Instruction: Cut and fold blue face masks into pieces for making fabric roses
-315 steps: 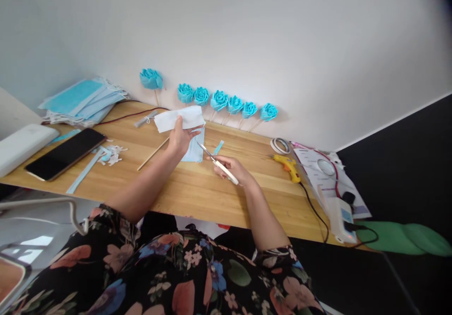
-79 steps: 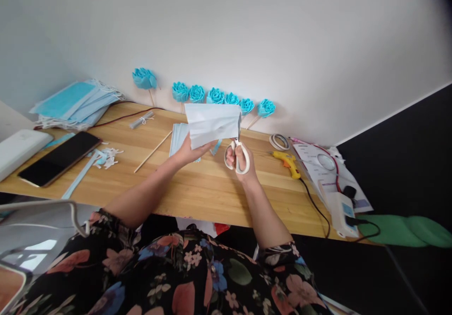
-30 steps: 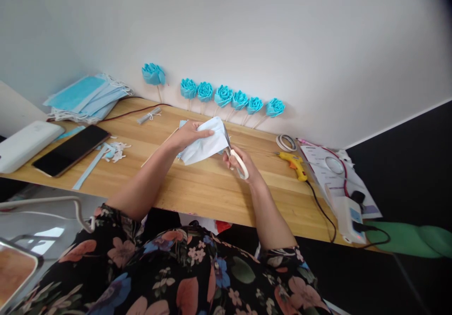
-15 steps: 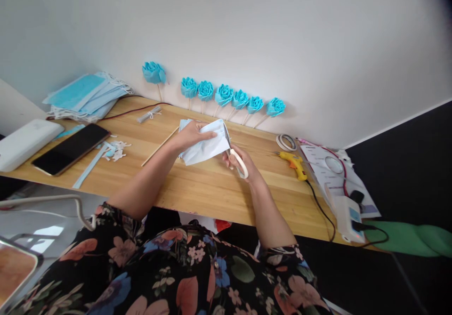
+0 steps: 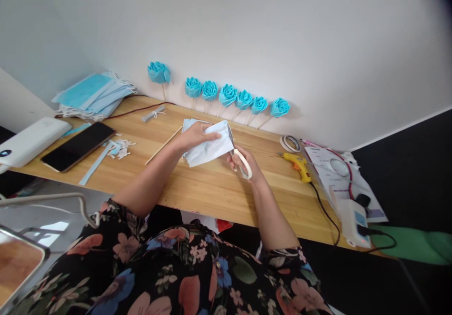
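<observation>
My left hand [image 5: 196, 134] pinches a pale face mask [image 5: 208, 147] and holds it just above the wooden table [image 5: 197, 192]. My right hand [image 5: 245, 163] grips white-handled scissors [image 5: 240, 157], whose blades run along the mask's right edge. A light blue mask piece [image 5: 188, 124] lies on the table behind my left hand, mostly hidden. A thin wooden stick [image 5: 163, 145] lies to the left of it.
Several blue fabric roses [image 5: 228, 94] on sticks lean against the wall. A stack of blue masks [image 5: 93, 93], a phone [image 5: 77, 145], a white power bank [image 5: 33, 136] and cut scraps [image 5: 118, 148] lie left. A tape roll [image 5: 289, 142], yellow glue gun [image 5: 298, 162] and papers [image 5: 339, 173] sit right.
Since 2.6 s ago the mask came down from upright to near the table. In the last second both hands keep their hold; the scissors stay at the mask's right edge.
</observation>
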A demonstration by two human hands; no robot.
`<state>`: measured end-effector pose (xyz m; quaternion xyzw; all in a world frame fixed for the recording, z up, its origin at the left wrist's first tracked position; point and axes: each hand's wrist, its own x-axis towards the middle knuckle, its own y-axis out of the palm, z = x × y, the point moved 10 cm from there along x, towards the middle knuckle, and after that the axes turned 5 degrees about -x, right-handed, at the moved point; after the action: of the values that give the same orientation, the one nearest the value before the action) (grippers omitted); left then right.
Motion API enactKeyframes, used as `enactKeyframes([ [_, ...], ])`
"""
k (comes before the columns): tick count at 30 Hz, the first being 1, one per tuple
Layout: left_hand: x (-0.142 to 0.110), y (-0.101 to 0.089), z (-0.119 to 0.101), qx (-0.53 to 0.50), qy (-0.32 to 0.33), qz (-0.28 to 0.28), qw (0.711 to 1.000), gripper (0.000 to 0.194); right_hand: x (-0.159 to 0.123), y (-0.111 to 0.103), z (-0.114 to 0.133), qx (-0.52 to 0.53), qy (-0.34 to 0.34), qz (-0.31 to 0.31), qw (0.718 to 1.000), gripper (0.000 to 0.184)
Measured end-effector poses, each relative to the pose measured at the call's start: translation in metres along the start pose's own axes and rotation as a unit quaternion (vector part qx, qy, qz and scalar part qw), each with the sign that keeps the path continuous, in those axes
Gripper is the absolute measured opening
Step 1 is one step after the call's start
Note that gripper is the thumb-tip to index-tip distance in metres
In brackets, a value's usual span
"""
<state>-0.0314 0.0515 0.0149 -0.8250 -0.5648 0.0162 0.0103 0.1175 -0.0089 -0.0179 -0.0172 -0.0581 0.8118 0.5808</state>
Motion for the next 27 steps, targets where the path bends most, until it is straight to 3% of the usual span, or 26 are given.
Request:
enactKeyframes([
  [11, -0.0017, 0.0035, 0.0012, 0.034, -0.015, 0.026, 0.999, 0.044, -0.0002, -0.0030, -0.0033, 0.004, 0.012, -0.013, 1.000, 0.056],
  [27, 0.0007, 0.0031, 0.0040, 0.007, -0.002, 0.036, 0.999, 0.039, -0.0002, -0.0036, -0.0024, 0.016, 0.033, -0.038, 0.999, 0.055],
])
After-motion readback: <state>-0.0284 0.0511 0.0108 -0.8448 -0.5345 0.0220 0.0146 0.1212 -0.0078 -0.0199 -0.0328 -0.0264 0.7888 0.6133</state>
